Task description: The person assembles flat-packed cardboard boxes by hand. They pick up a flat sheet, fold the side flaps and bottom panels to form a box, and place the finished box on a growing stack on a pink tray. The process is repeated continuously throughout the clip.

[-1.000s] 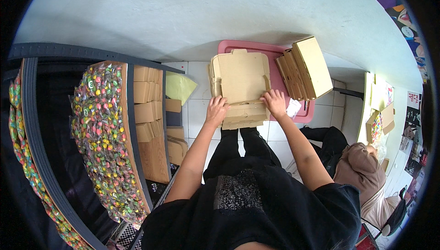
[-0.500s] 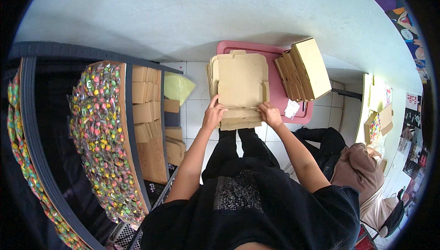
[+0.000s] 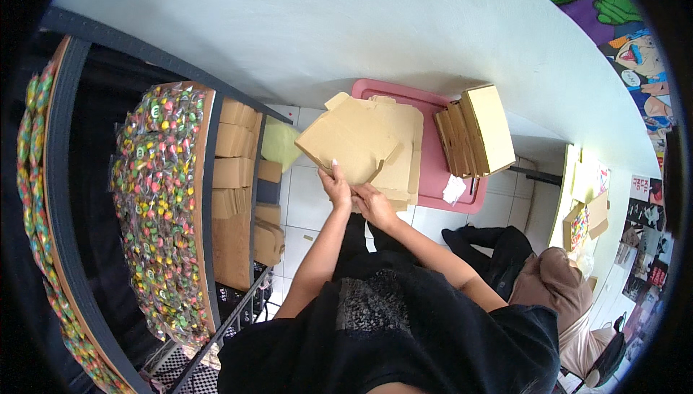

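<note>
Head view: left hand (image 3: 336, 187) pinches cardboard blank (image 3: 354, 138), askew over flat stack (image 3: 409, 141); right hand (image 3: 374, 205) at near edge, can't tell its grip. Seemingly flap-folding; next crease calls for steady left hold.

A plain tan carton (image 3: 346, 134) shows against a pink tabletop (image 3: 431, 159), whose right edge carries tan and brown boxes (image 3: 494, 134), with a white scrap (image 3: 454, 190) by its near right corner. The black shirt (image 3: 462, 322) bears a speckled grey patch (image 3: 372, 304); bagged sweets (image 3: 164, 210) mix red, yellow and green.
</note>
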A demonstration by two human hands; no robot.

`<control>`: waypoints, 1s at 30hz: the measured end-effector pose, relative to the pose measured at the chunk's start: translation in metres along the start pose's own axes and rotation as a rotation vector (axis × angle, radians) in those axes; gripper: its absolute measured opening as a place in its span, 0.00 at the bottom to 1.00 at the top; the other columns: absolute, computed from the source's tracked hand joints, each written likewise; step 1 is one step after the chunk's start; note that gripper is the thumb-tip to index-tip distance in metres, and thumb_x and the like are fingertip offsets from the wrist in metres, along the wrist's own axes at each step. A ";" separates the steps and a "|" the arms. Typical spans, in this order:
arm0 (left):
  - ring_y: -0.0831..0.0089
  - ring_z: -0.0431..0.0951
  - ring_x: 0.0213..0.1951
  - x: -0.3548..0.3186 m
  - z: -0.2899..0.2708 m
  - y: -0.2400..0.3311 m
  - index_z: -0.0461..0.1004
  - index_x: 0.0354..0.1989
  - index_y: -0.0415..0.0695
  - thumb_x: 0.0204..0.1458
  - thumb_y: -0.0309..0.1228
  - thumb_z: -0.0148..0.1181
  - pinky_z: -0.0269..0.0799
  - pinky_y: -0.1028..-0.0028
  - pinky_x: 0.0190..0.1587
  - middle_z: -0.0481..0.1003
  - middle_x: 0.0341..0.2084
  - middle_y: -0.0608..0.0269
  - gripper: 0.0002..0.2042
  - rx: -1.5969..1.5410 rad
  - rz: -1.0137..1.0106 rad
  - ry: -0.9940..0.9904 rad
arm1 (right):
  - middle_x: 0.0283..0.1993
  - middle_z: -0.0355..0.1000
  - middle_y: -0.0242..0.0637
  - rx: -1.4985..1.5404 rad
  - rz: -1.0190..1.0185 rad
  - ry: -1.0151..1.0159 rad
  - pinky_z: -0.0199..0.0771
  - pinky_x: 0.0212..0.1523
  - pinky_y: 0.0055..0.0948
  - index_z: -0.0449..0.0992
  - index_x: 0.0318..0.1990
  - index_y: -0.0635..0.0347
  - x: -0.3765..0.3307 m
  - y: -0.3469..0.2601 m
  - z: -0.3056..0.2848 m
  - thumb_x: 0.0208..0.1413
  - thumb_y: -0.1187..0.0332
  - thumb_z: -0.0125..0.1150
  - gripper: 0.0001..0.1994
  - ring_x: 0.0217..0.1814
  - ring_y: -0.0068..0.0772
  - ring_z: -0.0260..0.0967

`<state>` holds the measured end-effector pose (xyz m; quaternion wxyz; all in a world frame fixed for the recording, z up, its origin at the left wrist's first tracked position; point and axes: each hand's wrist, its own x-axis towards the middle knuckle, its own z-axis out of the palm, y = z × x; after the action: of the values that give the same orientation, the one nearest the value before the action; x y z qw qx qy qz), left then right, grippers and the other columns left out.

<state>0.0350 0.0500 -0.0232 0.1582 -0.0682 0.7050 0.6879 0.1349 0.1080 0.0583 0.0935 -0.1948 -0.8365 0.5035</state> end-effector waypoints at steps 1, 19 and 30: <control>0.68 0.72 0.43 0.005 -0.007 0.005 0.62 0.50 0.37 0.61 0.38 0.52 0.69 0.69 0.47 0.71 0.42 0.54 0.18 -0.033 0.043 -0.005 | 0.46 0.70 0.50 0.042 0.025 -0.086 0.73 0.44 0.35 0.73 0.51 0.62 -0.002 -0.014 -0.011 0.52 0.78 0.57 0.17 0.43 0.47 0.72; 0.72 0.72 0.47 -0.024 -0.044 0.006 0.64 0.53 0.39 0.58 0.39 0.58 0.69 0.71 0.51 0.73 0.45 0.58 0.21 -0.003 -0.228 -0.563 | 0.50 0.70 0.50 -0.257 0.021 0.064 0.72 0.49 0.37 0.69 0.56 0.57 0.072 0.068 -0.095 0.54 0.73 0.58 0.20 0.48 0.45 0.71; 0.67 0.72 0.48 -0.032 -0.017 0.011 0.64 0.52 0.37 0.55 0.41 0.59 0.67 0.69 0.52 0.72 0.45 0.53 0.23 0.227 -0.098 -0.452 | 0.30 0.77 0.48 -0.102 0.254 0.248 0.75 0.36 0.36 0.80 0.36 0.64 0.095 0.085 -0.032 0.52 0.65 0.61 0.11 0.32 0.41 0.77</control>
<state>0.0590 0.0296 -0.0023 0.3514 0.0717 0.7202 0.5939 0.0795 0.2096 -0.0050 0.1213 -0.3639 -0.8118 0.4402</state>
